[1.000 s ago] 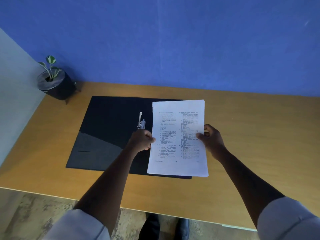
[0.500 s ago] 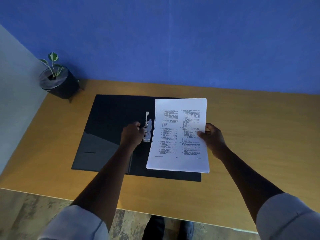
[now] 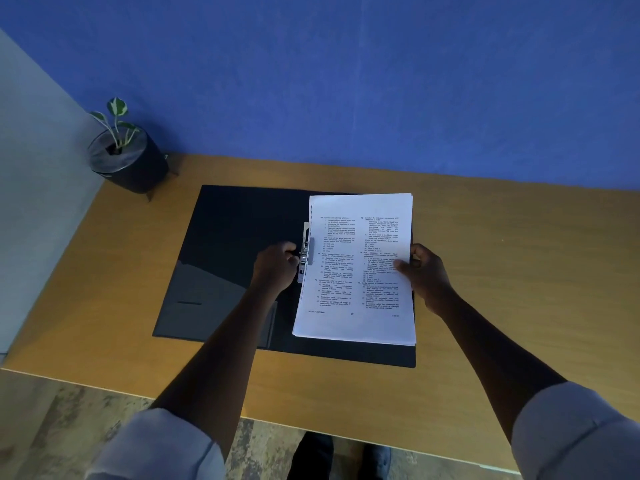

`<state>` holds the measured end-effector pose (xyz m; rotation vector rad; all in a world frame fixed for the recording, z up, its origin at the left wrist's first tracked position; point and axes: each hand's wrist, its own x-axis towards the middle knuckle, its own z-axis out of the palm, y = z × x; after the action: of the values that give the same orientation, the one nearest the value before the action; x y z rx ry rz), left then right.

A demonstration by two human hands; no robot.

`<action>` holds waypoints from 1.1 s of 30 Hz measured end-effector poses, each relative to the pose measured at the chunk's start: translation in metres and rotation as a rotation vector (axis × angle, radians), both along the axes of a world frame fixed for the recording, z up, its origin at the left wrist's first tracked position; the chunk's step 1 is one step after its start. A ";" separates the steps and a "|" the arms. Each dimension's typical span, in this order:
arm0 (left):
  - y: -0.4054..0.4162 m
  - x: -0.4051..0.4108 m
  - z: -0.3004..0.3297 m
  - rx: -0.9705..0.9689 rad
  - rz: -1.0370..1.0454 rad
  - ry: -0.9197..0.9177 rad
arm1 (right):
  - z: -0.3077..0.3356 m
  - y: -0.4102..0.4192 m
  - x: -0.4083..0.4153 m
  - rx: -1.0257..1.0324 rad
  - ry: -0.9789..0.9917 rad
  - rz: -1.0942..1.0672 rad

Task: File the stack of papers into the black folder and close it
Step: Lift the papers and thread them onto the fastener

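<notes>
The black folder (image 3: 225,251) lies open and flat on the wooden desk. Its metal clip (image 3: 305,252) stands along the spine in the middle. A stack of printed white papers (image 3: 356,271) rests over the folder's right half, its left edge against the clip. My left hand (image 3: 277,266) is closed around the clip's lever just left of the papers. My right hand (image 3: 424,275) grips the stack's right edge, thumb on top of the page.
A small plant in a black pot (image 3: 126,161) stands at the desk's (image 3: 519,271) far left corner. A blue wall runs behind the desk and a grey wall on the left. The desk's near edge is close to my shoes (image 3: 339,455).
My left hand let go of the papers' left edge and moved to the metal clip, closing on its lever. The stack has settled lower over the folder's right half.
</notes>
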<state>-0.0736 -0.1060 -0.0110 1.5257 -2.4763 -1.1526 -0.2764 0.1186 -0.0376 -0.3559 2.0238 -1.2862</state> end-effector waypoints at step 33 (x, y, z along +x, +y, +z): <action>0.024 0.024 0.000 -0.140 0.019 -0.075 | -0.003 -0.006 0.022 0.383 0.557 -0.006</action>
<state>-0.0499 -0.0820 -0.0108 1.5785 -2.5222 -0.9134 -0.2546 0.1125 -0.0405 -0.5697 2.6753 -0.8236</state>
